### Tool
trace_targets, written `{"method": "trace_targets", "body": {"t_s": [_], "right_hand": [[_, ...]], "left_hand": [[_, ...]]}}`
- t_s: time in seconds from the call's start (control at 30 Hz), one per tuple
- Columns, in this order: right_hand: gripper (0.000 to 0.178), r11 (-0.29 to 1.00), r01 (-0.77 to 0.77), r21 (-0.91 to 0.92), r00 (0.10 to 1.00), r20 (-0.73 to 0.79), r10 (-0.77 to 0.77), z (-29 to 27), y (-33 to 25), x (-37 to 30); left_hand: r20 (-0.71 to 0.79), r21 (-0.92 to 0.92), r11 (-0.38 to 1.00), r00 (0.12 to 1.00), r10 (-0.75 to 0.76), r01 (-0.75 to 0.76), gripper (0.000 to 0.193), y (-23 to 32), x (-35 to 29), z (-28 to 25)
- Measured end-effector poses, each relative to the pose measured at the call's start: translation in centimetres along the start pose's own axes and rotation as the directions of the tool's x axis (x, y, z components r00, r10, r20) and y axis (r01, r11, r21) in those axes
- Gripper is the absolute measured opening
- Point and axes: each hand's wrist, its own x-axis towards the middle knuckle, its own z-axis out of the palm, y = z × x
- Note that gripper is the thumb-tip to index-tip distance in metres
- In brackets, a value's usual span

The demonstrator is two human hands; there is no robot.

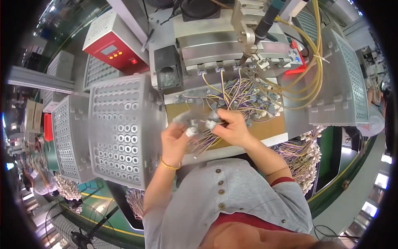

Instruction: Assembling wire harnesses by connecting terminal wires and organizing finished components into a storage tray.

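Note:
Over the brown work board (269, 127), my two hands are close together in front of my chest. My right hand (234, 129) is closed in a pinch, its thumb and fingers wearing pale finger covers. What sits between those fingertips is too small to name. My left hand (173, 139), also with finger covers, curls toward the right one. Its fingers are blurred, with a small greyish piece, not clearly seen, at the tips. Below and between the hands runs a bundle of thin wires (203, 143). Just beyond them lies a tangled pile of yellow and purple wires (238, 96) with small connectors.
A metal machine (207, 47) with wires at its front stands behind the pile. Left are a pale tray (94, 124) of metal rings, a black box (167, 62) and a red control box (120, 52). Yellow tubes (317, 79) loop at right, beside another tray (348, 83).

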Motion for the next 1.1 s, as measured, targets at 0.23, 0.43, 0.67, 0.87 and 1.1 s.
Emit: {"method": "trace_targets", "body": {"t_s": [0.23,0.43,0.67,0.87,1.1], "right_hand": [[0.01,0.999,-0.023,-0.029,1.0,0.01,0.024,-0.1,1.0,-0.2],[0.011,0.997,0.042,-0.059,0.997,0.066,-0.038,-0.7,0.1,0.1],[0.006,0.987,-0.158,0.03,0.971,0.186,0.15,-0.4,0.8,-0.2],[0.01,0.974,-0.153,0.165,0.988,0.05,0.146,-1.2,-0.1,-0.4],[0.021,0.988,-0.154,0.029,0.906,-0.394,0.153,-6.3,5.5,-1.5]], "left_hand": [[0.052,-0.039,0.999,0.999,-0.005,0.007,0.039,0.5,-0.3,0.7],[0.103,0.001,0.995,0.99,0.099,-0.099,0.034,0.8,-0.7,1.4],[-0.033,0.071,0.997,0.999,0.009,-0.007,0.02,0.7,0.2,2.6],[-0.001,-0.214,0.971,0.994,-0.11,0.108,0.018,-0.3,0.8,3.1],[0.2,0.39,0.92,0.979,-0.04,-0.042,0.041,-4.9,0.7,4.8]]}}
